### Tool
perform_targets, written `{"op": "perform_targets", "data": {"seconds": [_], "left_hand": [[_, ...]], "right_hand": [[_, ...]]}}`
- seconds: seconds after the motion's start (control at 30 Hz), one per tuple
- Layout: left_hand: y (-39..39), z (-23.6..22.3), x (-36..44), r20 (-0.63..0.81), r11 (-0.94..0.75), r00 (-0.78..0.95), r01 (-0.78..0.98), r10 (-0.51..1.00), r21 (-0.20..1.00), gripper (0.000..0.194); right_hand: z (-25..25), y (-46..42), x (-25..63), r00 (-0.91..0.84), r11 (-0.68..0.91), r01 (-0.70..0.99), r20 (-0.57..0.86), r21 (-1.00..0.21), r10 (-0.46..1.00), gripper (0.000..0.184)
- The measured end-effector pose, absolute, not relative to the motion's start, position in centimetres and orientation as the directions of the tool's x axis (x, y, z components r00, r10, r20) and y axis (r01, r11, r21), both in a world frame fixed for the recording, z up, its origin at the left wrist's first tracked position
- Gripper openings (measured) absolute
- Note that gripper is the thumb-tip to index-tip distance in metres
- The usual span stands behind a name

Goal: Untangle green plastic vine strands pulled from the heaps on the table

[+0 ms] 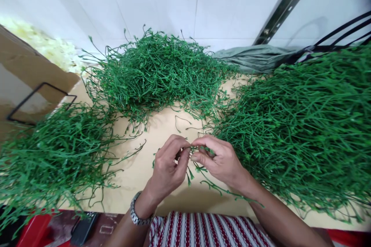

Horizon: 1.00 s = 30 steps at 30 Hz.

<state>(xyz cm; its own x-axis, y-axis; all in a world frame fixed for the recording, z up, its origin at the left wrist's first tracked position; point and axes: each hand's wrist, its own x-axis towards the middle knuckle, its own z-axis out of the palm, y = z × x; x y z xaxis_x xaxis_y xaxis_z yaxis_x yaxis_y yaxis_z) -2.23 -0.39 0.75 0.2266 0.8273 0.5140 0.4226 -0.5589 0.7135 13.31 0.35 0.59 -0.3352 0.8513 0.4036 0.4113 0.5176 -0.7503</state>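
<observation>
Over bench: L hand & R hand pinching green stems, prob. for control; 3 stem piles nearby, prob. for reach.

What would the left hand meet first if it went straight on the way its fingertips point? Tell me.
Most likely the right hand: its fingertips lie just beyond those of the left hand, with thin green stems at the fingers. Exact depth is unclear.
</observation>
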Motion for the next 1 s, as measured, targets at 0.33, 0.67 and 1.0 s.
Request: {"op": "perform_targets", "data": {"seconds": [0.33,0.67,1.0], "left_hand": [[-0.4,1.1,-2.8,0.525,-0.622,0.334,0.393,0.783,0.677,0.018],[0.0,1.9,-2.8,0.406,-0.568,0.411,0.44,0.816,0.696,0.014],[1.2,2.5,-2.6,0.327,-0.676,0.6,0.564,0.73,0.474,0.021]], "right_hand": [[0.2,0.6,13.5,-0.404,0.525,0.303,0.392,-0.795,0.827,0.002],[0.7,0.9,14.1,-0.448,0.573,0.381,0.397,-0.726,0.801,0.011],[1.4,0.3,15.0,-0.593,0.672,0.681,0.318,-0.292,0.739,0.018]]}}
